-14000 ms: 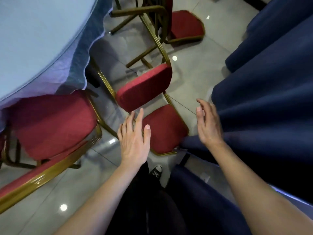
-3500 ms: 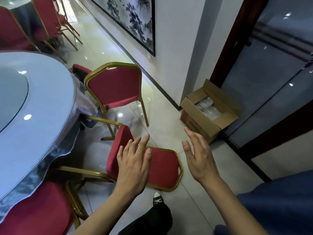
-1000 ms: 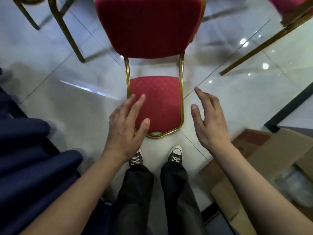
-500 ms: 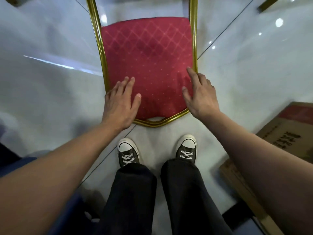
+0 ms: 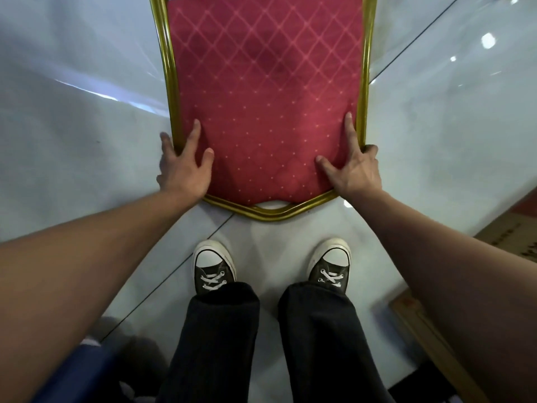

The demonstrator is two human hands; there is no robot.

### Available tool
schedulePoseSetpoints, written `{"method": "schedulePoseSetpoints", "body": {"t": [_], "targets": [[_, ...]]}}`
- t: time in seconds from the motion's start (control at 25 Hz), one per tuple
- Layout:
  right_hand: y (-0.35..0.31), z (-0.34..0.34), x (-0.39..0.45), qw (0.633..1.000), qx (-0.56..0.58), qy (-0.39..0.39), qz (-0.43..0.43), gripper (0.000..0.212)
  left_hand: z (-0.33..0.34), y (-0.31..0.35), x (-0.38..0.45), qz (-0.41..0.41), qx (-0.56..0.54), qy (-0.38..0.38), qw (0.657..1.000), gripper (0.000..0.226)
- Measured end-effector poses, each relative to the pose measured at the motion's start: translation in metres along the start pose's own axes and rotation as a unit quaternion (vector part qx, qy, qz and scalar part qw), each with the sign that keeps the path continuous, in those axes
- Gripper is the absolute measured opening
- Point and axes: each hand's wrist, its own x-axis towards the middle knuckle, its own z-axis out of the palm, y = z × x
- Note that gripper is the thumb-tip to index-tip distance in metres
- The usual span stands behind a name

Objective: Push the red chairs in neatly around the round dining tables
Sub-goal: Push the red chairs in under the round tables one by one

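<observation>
At twelve o'clock from the person's feet, a red chair point(image 5: 264, 91) lies tipped over on the pale tiled floor point(image 5: 72, 91), its padded back face-up and the curved top rail of its gold frame point(image 5: 270, 214) nearest the toes. The left hand point(image 5: 184, 167) grips the frame at about ten o'clock, fingers hooked over the outer tube and thumb spread on the red padding. The right hand point(image 5: 356, 170) does the same at about two o'clock, thumb on the cushion, fingers curled round the tube's far side.

The metal tube looks stiff and should take a firm pull without flexing; its polish may be slick, so wrapping the fingers round it seems wiser than pressing on the soft cushion, which would only give. The chair is likely of moderate weight, awkward rather than heavy, and the glossy floor may let the legs skid as the back rises. Taking hold at both upper corners, as now, should keep the lift even.

The seat and legs are cut off beyond the top edge, and no tabletop shows. At four o'clock a cardboard box point(image 5: 508, 231) is only partly in view, its print unreadable. A blue cloth point(image 5: 72, 370) at seven o'clock cannot be identified.
</observation>
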Motion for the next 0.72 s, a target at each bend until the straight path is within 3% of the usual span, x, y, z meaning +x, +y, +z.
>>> {"method": "schedulePoseSetpoints", "body": {"t": [0.12,0.28,0.48,0.72], "targets": [[0.007,-0.002,0.003,0.995,0.099,-0.011,-0.012,0.113,-0.001,-0.011,0.002,0.009,-0.092,-0.038,0.995,0.065],[0.016,-0.007,0.008,0.990,0.139,-0.018,-0.023,0.114,-0.008,-0.016,0.005,0.016,-0.151,-0.037,0.988,0.069],[0.002,-0.011,-0.032,0.993,0.103,0.027,-0.040,0.101,-0.039,-0.031,-0.034,0.039,-0.128,-0.016,0.991,0.076],[-0.037,-0.068,-0.127,0.996,0.058,0.059,-0.021,0.088,-0.107,-0.020,-0.121,0.016,-0.086,0.000,0.996,0.075]]}}
